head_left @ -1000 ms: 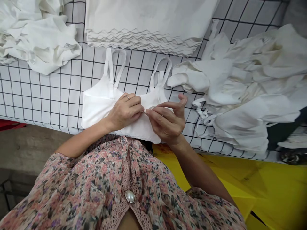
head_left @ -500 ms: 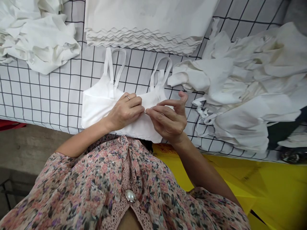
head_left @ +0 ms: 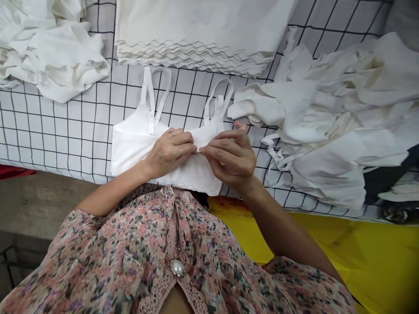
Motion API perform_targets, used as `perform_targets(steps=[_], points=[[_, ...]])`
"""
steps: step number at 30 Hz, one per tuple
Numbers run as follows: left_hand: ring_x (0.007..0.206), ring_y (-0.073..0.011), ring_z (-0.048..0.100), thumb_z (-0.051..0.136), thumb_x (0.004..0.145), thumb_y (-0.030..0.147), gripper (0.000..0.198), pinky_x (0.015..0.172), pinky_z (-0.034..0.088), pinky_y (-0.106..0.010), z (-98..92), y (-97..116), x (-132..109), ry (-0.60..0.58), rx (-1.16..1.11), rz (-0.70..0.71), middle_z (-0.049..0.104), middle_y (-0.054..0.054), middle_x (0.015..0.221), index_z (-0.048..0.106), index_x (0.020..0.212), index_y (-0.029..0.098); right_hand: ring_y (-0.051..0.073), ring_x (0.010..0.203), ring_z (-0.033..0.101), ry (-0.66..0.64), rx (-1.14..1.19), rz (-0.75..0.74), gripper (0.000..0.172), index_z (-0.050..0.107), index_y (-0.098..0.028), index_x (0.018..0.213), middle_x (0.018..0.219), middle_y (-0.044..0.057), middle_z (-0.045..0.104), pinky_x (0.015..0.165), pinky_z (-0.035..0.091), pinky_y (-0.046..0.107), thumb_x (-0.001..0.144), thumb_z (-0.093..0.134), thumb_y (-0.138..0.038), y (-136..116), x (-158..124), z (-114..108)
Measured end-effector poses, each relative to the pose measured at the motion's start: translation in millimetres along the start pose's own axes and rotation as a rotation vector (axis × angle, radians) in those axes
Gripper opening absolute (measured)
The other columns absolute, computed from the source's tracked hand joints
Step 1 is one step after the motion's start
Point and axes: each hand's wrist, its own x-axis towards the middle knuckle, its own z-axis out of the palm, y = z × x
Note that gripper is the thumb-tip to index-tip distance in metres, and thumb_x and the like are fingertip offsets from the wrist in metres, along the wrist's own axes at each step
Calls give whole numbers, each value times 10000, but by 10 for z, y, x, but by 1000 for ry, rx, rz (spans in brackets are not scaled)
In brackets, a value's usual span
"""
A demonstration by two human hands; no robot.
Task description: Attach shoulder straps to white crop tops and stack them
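Observation:
A white bra (head_left: 131,146) with thin straps lies on the checked cloth in front of my body, its straps pointing away from me. My left hand (head_left: 172,150), with a ring on one finger, pinches the fabric near the middle of the bra. Just right of it, my right hand (head_left: 232,157) is also closed in a pinch, thumb and index fingertips meeting at the same spot. A tiny white bit shows between the two sets of fingertips, too small to make out. The right hand's other fingers are bent and raised.
A stack of white fabric (head_left: 203,26) with wavy edges lies beyond the bra. Crumpled white garments (head_left: 65,56) are at the left, and a larger heap (head_left: 334,113) is at the right. Yellow material (head_left: 369,261) shows below the checked table edge (head_left: 49,168).
My right hand has turned slightly, and its raised fingers have curled in closer. The left hand and the bra have hardly moved.

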Motion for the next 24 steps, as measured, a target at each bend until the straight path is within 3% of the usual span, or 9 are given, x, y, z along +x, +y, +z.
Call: perform_targets(steps=[3,7,14,19,21,24], points=[[878,-165,654,571,1106,289,229,811,529,-318,-41,-4,2,-66,-109,-89,703,-33,895,733,962,215,215,1005,657,-88,1,5,199,748,-272,951,861,12,711,1215,395,598,1020,581,-188,39,13,-45],[884,-167,663,599,1088,289,195,812,556,-326,-76,-15,14,-94,-273,-180,716,-46,938,742,983,208,228,1022,617,-286,30,3,238,702,-258,937,871,28,682,1123,431,583,1054,506,-194,86,163,-149],[872,-192,595,638,1071,316,197,800,508,-346,-15,-86,18,-173,-139,-136,674,-46,863,758,959,206,225,954,522,-569,-16,-83,312,633,-199,830,826,48,612,988,438,510,1064,429,-176,136,524,-190],[856,-199,559,630,1074,325,223,801,489,-356,-43,-92,11,-191,-146,-155,658,-44,848,737,923,201,197,888,516,-793,102,-133,314,655,-197,768,727,22,589,980,431,470,1039,510,-139,169,712,-187],[855,-199,561,629,1076,324,213,808,484,-359,-65,-98,19,-200,-165,-158,663,-43,853,736,940,201,177,847,539,-860,165,-121,274,698,-205,783,697,-3,592,1000,439,468,1036,592,-199,249,787,-216],[858,-195,574,603,1090,318,207,811,486,-355,-73,-117,36,-183,-203,-134,679,-49,883,729,986,191,137,768,577,-846,210,-59,307,752,-212,802,659,-40,597,1000,466,444,1029,689,-408,457,916,-288]])
